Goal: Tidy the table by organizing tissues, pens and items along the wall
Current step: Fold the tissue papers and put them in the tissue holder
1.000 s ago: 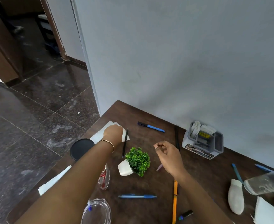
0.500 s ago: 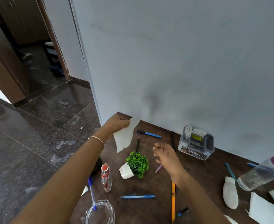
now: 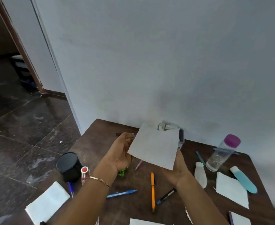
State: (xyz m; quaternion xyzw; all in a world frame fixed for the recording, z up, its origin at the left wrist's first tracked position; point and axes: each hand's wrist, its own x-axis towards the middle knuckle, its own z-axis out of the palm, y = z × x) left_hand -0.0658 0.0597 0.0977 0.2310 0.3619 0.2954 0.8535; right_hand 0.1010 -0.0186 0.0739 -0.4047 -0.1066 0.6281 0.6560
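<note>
Tissue (image 3: 154, 149) is held up over the counter (image 3: 98, 143), near the wall; it looks light, limp and easy to tear, so edges are the hold. Left grip (image 3: 122, 151) pinches its left edge; right grip (image 3: 178, 170) sits under the lower corner, fingers hidden, so I cannot tell its clasp. Holder (image 3: 181, 138) stands right behind the tissue, with a bottle (image 3: 221, 153) and an orange pen (image 3: 152, 190) in the way below.

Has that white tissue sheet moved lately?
Yes. The white tissue sheet rose off the dark wooden table and went right, now covering the grey organiser box.
</note>
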